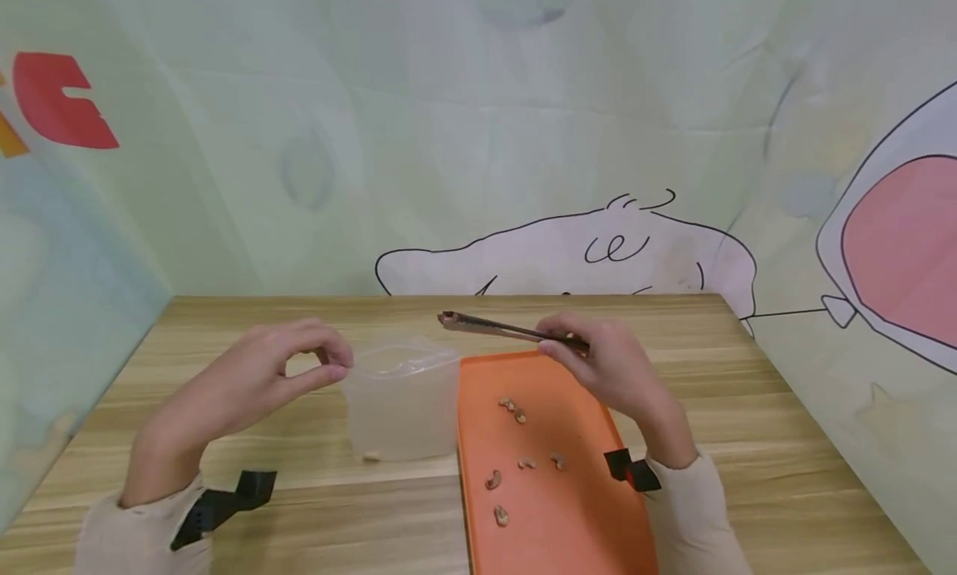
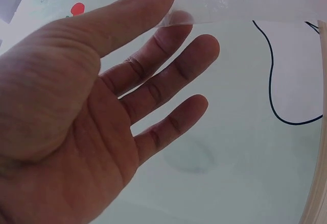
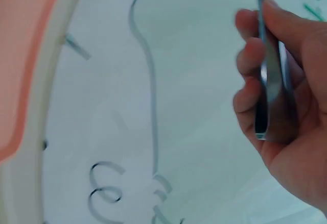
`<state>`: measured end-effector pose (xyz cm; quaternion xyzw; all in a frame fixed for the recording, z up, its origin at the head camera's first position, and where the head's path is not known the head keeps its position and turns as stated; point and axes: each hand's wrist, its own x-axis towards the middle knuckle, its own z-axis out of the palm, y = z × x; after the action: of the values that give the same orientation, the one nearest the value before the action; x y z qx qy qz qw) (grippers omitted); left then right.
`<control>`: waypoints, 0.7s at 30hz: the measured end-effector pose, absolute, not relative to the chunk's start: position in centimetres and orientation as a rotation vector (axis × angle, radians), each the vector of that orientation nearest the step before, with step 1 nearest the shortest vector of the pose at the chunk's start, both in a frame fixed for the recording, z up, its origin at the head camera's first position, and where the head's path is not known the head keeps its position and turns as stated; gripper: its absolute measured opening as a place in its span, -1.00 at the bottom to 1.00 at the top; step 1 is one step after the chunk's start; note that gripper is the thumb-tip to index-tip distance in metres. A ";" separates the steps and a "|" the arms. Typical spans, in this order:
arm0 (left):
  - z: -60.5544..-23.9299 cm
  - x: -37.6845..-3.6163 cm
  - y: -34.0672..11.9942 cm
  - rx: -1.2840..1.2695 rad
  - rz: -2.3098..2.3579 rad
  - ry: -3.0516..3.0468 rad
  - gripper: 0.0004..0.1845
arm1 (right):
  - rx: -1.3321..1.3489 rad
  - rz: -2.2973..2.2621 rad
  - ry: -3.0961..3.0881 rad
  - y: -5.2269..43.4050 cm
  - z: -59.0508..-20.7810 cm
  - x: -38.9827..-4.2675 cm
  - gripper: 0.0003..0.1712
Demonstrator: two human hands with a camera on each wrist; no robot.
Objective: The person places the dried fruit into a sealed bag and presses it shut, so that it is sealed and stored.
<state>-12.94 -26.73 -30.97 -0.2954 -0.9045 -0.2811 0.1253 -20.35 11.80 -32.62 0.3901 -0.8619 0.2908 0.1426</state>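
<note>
Five nuts (image 1: 524,463) lie on one orange tray (image 1: 576,525). One more nut (image 1: 371,455) sits in one clear tub (image 1: 404,400) (low at the front). One pair of tongs (image 1: 508,331).

Metal tongs (image 1: 508,330) level above clear tub (image 1: 404,400), tips seemingly closed.
</note>
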 end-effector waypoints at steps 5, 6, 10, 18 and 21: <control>-31.0 -13.0 -26.7 -0.870 -0.816 -2.627 -0.78 | 1.256 0.849 -2.336 10.1 -31.8 -19.1 -0.88; -31.0 -13.0 -26.7 -0.874 -0.811 -2.620 -0.77 | 1.263 0.853 -2.337 9.9 -31.8 -19.0 -0.86; -31.2 -13.1 -26.8 -0.888 -0.805 -2.596 -0.74 | 1.177 0.863 -2.375 10.3 -31.7 -19.0 -0.79; -31.3 -13.0 -27.1 -0.864 -0.791 -2.605 -0.73 | 1.013 0.641 -2.725 13.5 -32.0 -20.6 -0.84; -31.4 -13.0 -27.1 -0.860 -0.786 -2.612 -0.74 | 1.042 0.545 -2.980 14.3 -32.9 -21.3 -0.89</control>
<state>-12.96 -27.10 -31.35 -0.2978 -0.9042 -0.2721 0.1404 -21.30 14.25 -32.88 0.3251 -0.9297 0.1702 -0.0312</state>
